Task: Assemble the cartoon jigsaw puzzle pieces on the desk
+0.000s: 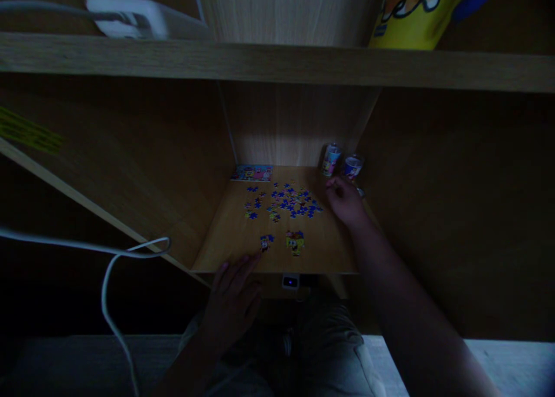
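Note:
My left hand (234,296) lies at the front edge of the wooden desk (234,258), fingers stretched out and holding nothing. Its fingertips are close to a small cluster of joined jigsaw pieces (265,243). To the right of that is a larger joined cluster with a yellow cartoon figure (295,242). My right hand (344,201) is at the desk's right side with its fingers curled together; whatever they may hold is hidden. Loose jigsaw pieces (295,201), many of them blue, are scattered left of it. The light is dim.
A picture card (252,173) rests at the back left. A printed cylindrical container (331,159) and a shorter round one (352,166) stand at the back right. Overhead runs a shelf (277,65) bearing a white adapter (130,17) and a yellow object (411,15). A white cable (108,249) hangs left.

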The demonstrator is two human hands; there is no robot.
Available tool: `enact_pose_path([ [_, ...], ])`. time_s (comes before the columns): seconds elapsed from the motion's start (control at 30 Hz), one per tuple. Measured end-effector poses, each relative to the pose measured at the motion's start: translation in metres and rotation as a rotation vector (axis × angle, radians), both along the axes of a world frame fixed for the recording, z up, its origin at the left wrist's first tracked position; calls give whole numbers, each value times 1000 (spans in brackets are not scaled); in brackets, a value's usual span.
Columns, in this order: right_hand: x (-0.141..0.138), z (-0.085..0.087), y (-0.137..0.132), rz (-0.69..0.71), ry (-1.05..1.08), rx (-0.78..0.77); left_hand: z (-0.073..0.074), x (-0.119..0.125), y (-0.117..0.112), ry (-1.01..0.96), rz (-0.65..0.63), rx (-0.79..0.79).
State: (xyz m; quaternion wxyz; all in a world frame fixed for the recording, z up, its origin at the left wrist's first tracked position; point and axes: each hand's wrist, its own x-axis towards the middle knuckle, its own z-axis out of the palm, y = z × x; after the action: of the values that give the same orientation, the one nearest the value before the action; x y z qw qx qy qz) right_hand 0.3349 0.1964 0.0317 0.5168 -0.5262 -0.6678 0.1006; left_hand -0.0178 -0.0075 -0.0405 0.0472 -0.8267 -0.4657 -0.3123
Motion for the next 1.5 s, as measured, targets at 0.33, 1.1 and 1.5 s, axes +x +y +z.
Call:
enact_pose_path([
  [0.33,-1,3,-2,-3,8,-37,-1,-1,-1,19,2,-8],
  [1.1,-1,-3,-4,91,161,-96,2,1,-2,4,10,-20],
  [1.5,-1,-4,-4,81,109,-127,8,1,-2,107,15,16],
])
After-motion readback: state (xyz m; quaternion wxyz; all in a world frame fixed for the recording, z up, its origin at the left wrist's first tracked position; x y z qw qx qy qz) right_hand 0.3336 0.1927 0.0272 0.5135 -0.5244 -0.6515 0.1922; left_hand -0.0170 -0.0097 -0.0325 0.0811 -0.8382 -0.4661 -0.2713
